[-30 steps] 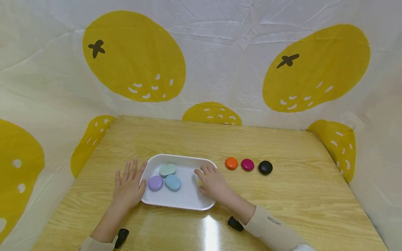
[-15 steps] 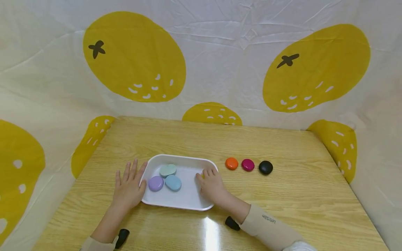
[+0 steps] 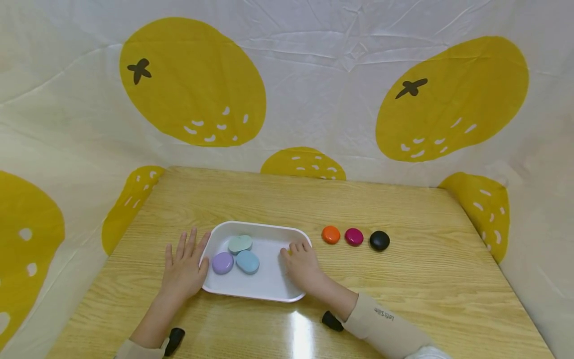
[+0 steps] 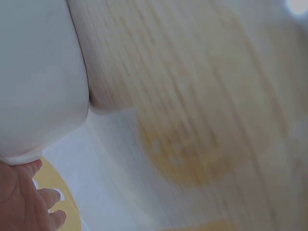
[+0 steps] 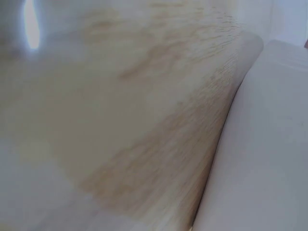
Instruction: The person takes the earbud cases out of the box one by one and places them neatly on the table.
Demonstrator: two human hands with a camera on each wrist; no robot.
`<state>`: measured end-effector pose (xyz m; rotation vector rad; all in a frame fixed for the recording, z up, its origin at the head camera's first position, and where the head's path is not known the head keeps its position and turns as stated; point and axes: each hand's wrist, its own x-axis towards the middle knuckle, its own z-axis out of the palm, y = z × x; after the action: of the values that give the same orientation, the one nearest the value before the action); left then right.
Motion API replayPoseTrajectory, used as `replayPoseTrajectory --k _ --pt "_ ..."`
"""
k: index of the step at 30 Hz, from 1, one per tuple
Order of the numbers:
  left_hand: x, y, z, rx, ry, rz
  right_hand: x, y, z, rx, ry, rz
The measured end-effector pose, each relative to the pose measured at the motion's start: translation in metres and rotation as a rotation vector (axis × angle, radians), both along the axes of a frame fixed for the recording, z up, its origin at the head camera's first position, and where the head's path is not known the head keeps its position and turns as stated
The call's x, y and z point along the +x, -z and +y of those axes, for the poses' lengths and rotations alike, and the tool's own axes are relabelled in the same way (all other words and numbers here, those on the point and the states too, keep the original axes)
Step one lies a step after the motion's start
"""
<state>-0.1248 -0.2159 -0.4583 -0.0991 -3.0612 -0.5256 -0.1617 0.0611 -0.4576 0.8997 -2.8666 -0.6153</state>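
Observation:
A white tray (image 3: 269,294) stands on the wooden table, its outer wall (image 4: 38,77) filling the upper left of the left wrist view. Along its left rim lies my left hand (image 3: 183,271), fingers spread and straight, the thumb against the edge. Inside the tray's right end, my right hand (image 3: 304,267) has its fingers curled over a yellow pebble-like piece (image 3: 290,252), mostly hidden beneath them. Three smooth pebble-shaped pieces sit together in the tray's left half: pale green (image 3: 239,244), purple (image 3: 222,263) and light blue (image 3: 248,262). The right wrist view shows mainly table and the tray's side (image 5: 260,154).
To the right of the tray, an orange piece (image 3: 331,235), a magenta piece (image 3: 354,237) and a black piece (image 3: 379,241) lie in a row on the table (image 3: 426,279). A white cloth (image 3: 314,99) with yellow fruit prints hangs behind the table and at its sides.
My right hand has shifted slightly left over the yellow piece and its fingers have curled in, then stayed put over the last half second. The left hand has not moved.

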Motion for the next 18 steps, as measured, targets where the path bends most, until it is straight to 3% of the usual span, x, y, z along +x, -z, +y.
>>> replayPoseTrajectory --k 7,15,18 --pt "0.000 0.000 0.000 -0.007 -0.002 -0.008 -0.001 0.000 -0.001 -0.153 0.020 -0.030" --pt "0.000 0.000 0.000 -0.002 -0.003 0.003 0.001 -0.020 0.014 -0.459 -0.022 0.101" --pt "0.000 0.000 0.000 0.000 -0.002 0.008 -0.001 -0.030 0.027 -0.518 0.021 0.115"
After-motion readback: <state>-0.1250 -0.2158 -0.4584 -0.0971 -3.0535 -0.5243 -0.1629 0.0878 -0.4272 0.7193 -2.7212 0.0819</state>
